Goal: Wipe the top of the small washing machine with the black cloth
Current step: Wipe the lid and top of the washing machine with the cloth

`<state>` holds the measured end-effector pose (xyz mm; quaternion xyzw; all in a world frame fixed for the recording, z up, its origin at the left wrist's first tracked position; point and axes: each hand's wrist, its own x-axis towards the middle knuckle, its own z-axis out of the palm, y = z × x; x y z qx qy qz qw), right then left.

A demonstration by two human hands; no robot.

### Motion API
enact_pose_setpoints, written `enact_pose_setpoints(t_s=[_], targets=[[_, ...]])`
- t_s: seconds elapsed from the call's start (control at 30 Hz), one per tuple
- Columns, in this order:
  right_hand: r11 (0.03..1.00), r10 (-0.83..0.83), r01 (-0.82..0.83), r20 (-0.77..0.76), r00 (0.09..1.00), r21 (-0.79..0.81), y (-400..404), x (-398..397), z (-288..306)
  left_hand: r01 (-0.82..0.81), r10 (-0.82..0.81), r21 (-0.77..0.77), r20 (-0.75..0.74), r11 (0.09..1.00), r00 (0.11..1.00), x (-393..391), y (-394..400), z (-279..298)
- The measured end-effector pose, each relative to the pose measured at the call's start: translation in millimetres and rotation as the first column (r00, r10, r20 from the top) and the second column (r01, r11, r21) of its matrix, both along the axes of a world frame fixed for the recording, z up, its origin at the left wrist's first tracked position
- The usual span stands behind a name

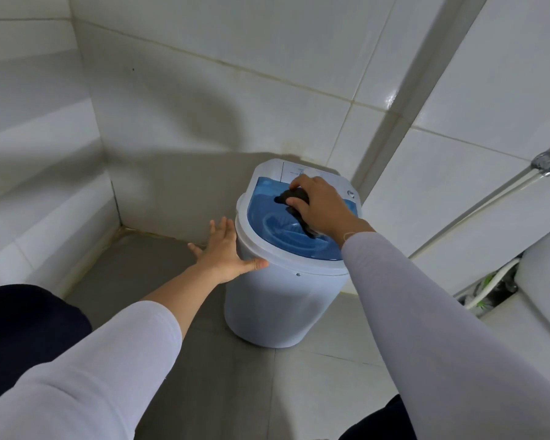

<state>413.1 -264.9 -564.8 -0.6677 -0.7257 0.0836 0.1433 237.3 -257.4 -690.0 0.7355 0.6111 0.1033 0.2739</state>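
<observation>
**Wipe in Progress: Cloth on Lid, Coverage Incomplete**

The small washing machine [277,300] stands on the tiled floor [315,392] close to the wall corner. All positions below are given relative to this machine.

The black cloth [294,198] lies bunched on the machine's blue translucent lid [267,223], toward the far side of the lid, just short of the white control panel [299,173]. The right hand [321,208] rests on top of the cloth; its grip is closed down on the cloth, fingers curled over the bundle and pressing it against the lid. A tail of cloth trails from under the palm toward the near right of the lid.

The left hand [226,249] is against the machine's left side wall just below the rim, grip spread and holding nothing, thumb along the rim edge. It appears to brace the machine.

Status, as judged: wiping is under way, with cloth contact established. No streaks or residue are legible, so the area already covered cannot be determined. The near half of the lid, the white rim [286,265] and the control panel appear to remain.
</observation>
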Motion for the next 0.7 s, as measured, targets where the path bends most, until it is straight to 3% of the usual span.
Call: enact_pose_setpoints(t_s=[0.27,0.7], targets=[[0.984,0.141,-0.131,0.08,0.987,-0.125,10.3,-45.4,-41.8,0.031,-0.031,-0.03,-0.014,0.999,0.999,0.0,-2.1,4.4],[0.98,0.168,-0.151,0.132,0.977,-0.132,-33.9,-11.8,-52.7,0.016,-0.017,-0.015,-0.051,1.0,0.999,2.7,-9.0,11.1]])
